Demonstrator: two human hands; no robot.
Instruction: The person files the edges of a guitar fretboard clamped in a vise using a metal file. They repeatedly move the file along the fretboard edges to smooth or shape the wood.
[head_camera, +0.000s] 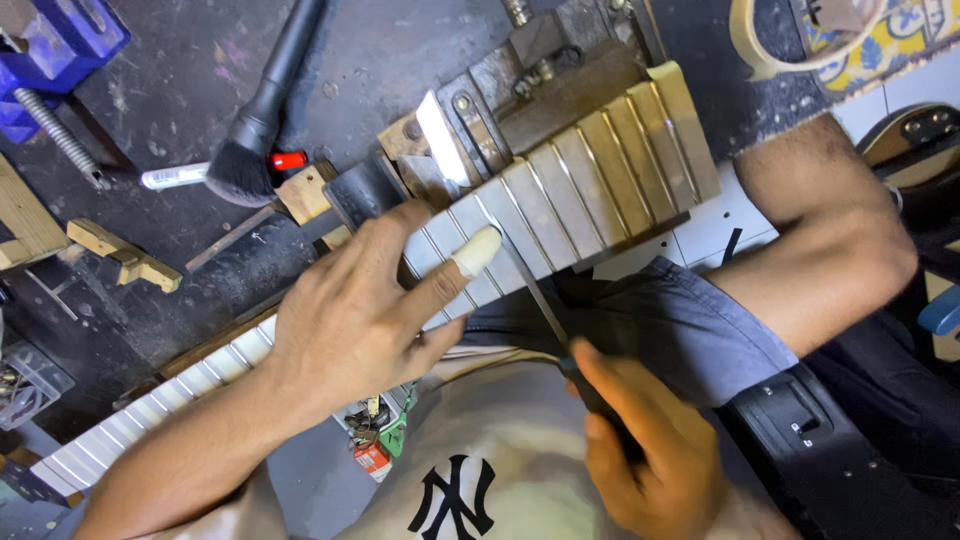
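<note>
At the middle of the bench, the left hand (350, 310) lies spread flat over a guitar neck (560, 195), its taped index finger (470, 255) stretched along a fret, seemingly to pin the neck steady and guide the tool. The right hand (655, 455) is closed around the dark handle of a thin file (535, 290), whose tip meets the fretboard just beside that fingertip. The neck is clamped in a rusty vise (560, 70), its frets masked with tape. Farther out lie a black brush (265, 105), a white marker (180, 176) and wooden blocks (125, 255). A clear box (25, 385) at the left edge holds small, indistinct parts.
</note>
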